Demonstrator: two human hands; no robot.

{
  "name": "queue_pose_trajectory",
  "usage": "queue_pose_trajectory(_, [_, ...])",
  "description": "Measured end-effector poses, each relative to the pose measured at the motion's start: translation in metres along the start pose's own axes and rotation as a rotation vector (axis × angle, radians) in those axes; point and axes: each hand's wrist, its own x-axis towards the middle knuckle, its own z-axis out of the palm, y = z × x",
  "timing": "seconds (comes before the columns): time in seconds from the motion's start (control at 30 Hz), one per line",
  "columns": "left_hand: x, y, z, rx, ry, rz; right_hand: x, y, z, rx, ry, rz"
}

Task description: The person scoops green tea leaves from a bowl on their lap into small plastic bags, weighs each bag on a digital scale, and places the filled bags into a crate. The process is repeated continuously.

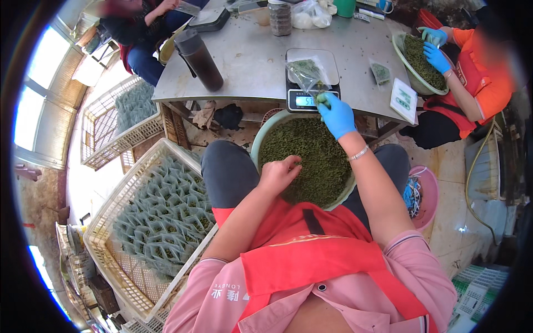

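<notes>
On the scale (333, 61) at the table's near edge lies a clear plastic bag (305, 67) with green peppercorn-like bits inside. My right hand (337, 115), in a blue glove, pinches the bag's near end just above the lit display; a bit of green shows at its fingertips. Between my knees stands a pale green basin (259, 145) filled with small green peppercorn-like grains (316, 152). My bare left hand (280, 174) hovers over the basin's left part, fingers curled together; whatever they may hold is hidden.
A crate (100, 244) of filled bags stands at my left, another crate (91, 133) beyond it. On the metal table (250, 61) are a dark bottle (200, 60), a jar (279, 18), another bag (380, 73) and a white packet (403, 101). Co-workers sit far left and right; a pink tub (427, 194) is right.
</notes>
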Motion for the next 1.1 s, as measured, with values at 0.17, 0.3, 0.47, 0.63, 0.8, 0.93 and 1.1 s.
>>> queue_pose_trajectory(0.17, [0.006,-0.002,0.008,-0.109,0.067,0.069,-0.029,-0.014,-0.005,0.547,0.028,0.156])
queue_pose_trajectory(0.3, [0.007,0.012,0.000,-0.380,0.212,-0.069,-0.046,-0.023,-0.008,0.595,-0.266,0.225])
queue_pose_trajectory(0.47, [0.011,0.009,-0.007,-0.341,0.273,0.185,-0.077,-0.023,-0.002,0.667,-0.569,0.314])
queue_pose_trajectory(0.63, [0.007,0.008,-0.002,-0.686,-0.056,-0.024,-0.088,-0.025,-0.002,0.645,-0.643,0.367])
queue_pose_trajectory(0.8, [0.009,0.005,0.001,-0.490,0.030,0.143,-0.095,-0.019,-0.003,0.646,-0.677,0.332])
queue_pose_trajectory(0.93, [0.006,0.004,0.001,-0.589,-0.134,-0.072,-0.097,-0.016,-0.006,0.654,-0.644,0.332])
queue_pose_trajectory(1.1, [0.004,0.004,0.000,-0.651,-0.127,-0.120,-0.093,-0.012,-0.008,0.603,-0.523,0.364])
